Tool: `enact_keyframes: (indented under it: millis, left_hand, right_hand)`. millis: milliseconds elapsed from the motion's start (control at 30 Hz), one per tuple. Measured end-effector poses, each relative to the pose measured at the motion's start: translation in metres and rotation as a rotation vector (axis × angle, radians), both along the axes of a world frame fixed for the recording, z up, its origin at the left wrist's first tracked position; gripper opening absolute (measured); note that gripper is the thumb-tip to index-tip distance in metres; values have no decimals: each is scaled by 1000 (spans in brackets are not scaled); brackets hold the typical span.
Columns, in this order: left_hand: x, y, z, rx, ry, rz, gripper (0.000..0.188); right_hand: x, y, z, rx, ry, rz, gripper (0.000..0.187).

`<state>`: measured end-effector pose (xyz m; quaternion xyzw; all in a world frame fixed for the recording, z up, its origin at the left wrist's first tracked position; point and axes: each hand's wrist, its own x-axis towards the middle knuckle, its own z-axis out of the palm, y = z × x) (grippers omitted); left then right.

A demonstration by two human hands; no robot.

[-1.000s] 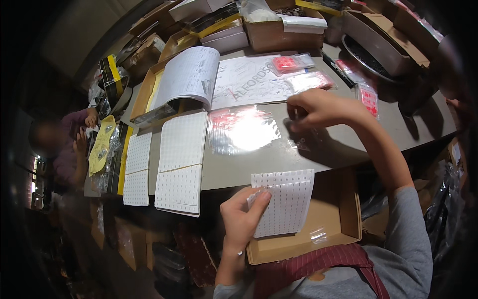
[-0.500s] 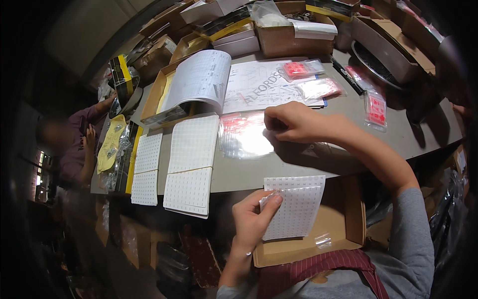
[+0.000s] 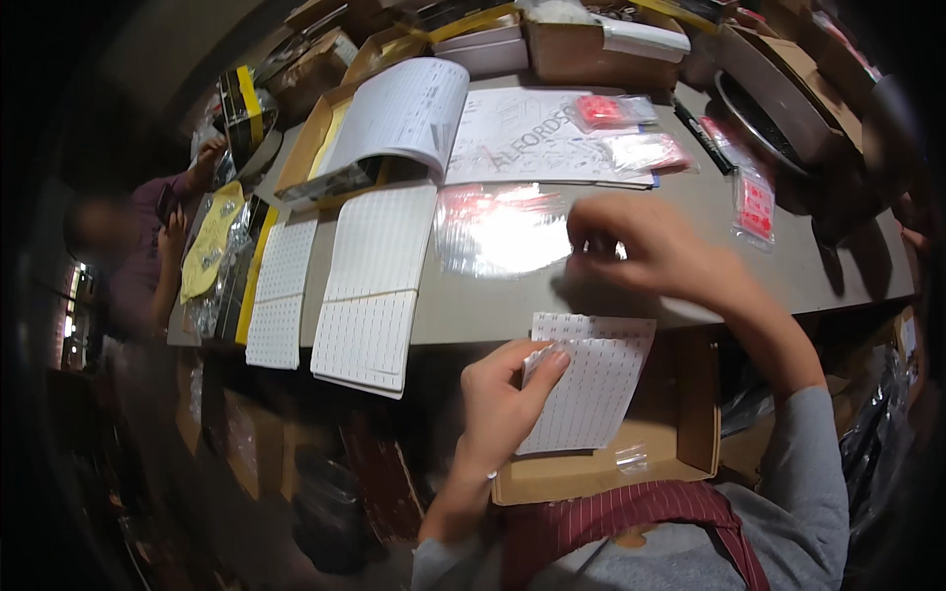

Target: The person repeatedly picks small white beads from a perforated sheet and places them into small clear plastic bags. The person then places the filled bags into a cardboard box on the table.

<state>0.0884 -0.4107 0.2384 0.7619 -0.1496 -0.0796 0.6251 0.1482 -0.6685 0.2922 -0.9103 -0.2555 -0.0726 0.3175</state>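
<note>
My left hand (image 3: pixel 505 406) grips white sheets of small printed labels (image 3: pixel 596 389) between thumb and fingers, tilted above an open cardboard box (image 3: pixel 702 424). Over the table my right hand (image 3: pixel 655 246) has its fingers curled together; what they hold, if anything, is too blurred to make out. Just left of it lies a spread of shiny clear plastic bags (image 3: pixel 493 236) with red print. Two banded stacks of label sheets stand further left, a larger stack (image 3: pixel 370 295) and a narrower stack (image 3: pixel 279 300).
An open booklet (image 3: pixel 399 118) leans in a carton beside printed papers (image 3: pixel 512 118). Red-and-clear packets (image 3: pixel 754 205) and a black marker (image 3: pixel 702 138) lie to the right. Boxes (image 3: pixel 606 54) line the back. A co-worker (image 3: pixel 133 256) sits at the far left.
My right hand has moved right, off the edge of the clear bags. My left hand still grips the label sheets. The whole view has shifted, with the table higher in the picture.
</note>
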Motion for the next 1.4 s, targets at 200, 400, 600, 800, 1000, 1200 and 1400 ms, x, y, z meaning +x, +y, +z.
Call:
enact_keyframes:
  millis: [200, 400, 600, 800, 1000, 1200, 1400]
  left_hand:
    - [7, -2, -19, -66, 11, -52, 18]
    - [4, -7, -13, 10, 34, 10, 25]
    - [5, -8, -15, -9, 82, 36, 24]
    - [1, -11, -1, -53, 164, 57, 20]
    - [-1, -6, 6, -30, 172, 58, 19]
    - [-7, -7, -6, -111, 150, 22, 16]
    - [-6, -9, -10, -88, 47, -34, 19]
  right_hand:
    - [-93, 79, 13, 193, -245, 387, 28]
    - [-125, 124, -24, 68, -455, 378, 37]
    - [-132, 130, -32, -94, -582, 324, 35]
    - [-130, 136, -33, -47, -660, 289, 18]
    - [-126, 121, -34, 337, -445, 392, 14]
    - [-87, -5, -6, 256, -87, -165, 11]
    - [-65, -38, -12, 309, 207, -396, 16]
